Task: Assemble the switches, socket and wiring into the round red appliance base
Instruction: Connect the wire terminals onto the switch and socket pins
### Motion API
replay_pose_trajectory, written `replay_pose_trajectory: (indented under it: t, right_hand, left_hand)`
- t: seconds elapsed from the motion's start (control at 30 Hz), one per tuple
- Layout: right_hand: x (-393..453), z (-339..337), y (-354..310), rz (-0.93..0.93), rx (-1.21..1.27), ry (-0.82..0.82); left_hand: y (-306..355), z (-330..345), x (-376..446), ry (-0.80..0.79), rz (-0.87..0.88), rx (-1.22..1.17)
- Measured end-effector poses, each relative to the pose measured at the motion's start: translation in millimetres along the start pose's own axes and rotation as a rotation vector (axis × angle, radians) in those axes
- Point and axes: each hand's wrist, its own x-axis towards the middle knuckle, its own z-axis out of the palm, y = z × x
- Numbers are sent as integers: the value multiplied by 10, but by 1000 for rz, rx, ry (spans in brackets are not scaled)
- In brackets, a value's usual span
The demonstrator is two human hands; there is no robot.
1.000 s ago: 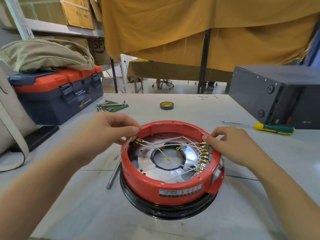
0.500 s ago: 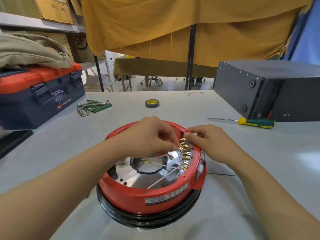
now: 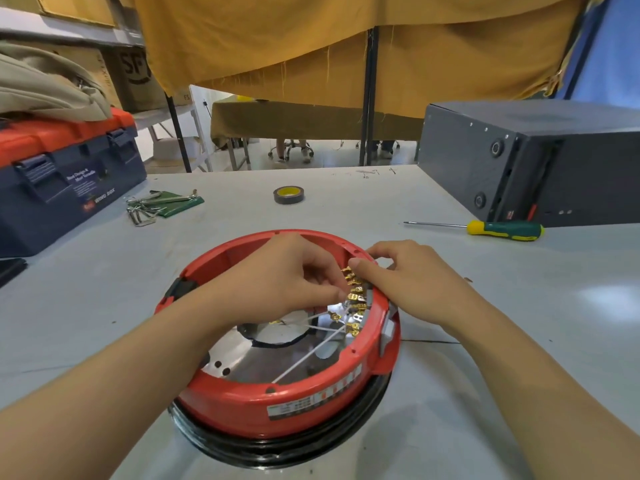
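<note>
Both hands in the red base [image 3: 277,403]: left hand [image 3: 277,278] pinching white wire [image 3: 304,363], right hand [image 3: 412,282] curled on brass terminals [image 3: 356,299]

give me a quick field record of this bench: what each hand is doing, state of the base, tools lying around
left hand: left hand reaches into the red base, fingers pinching at the brass terminals
right hand: right hand rests on the rim, fingers curled at the top of the terminal row
base: open side up, white wires crossing the shiny plate inside
tools: screwdriver to the right, tape roll behind, hex keys to the left
other: toolbox far left, grey box far right
</note>
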Motion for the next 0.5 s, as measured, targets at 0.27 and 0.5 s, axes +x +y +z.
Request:
replay_pose_trajectory:
  t: [0.27,0.5]
  right_hand:
    - [6,18,-14,12,-1,0]
    - [2,20,-21,10,-7,-1]
  left_hand:
    - [-2,26,5,21,7,-11]
    - [-24,44,11,5,7,4]
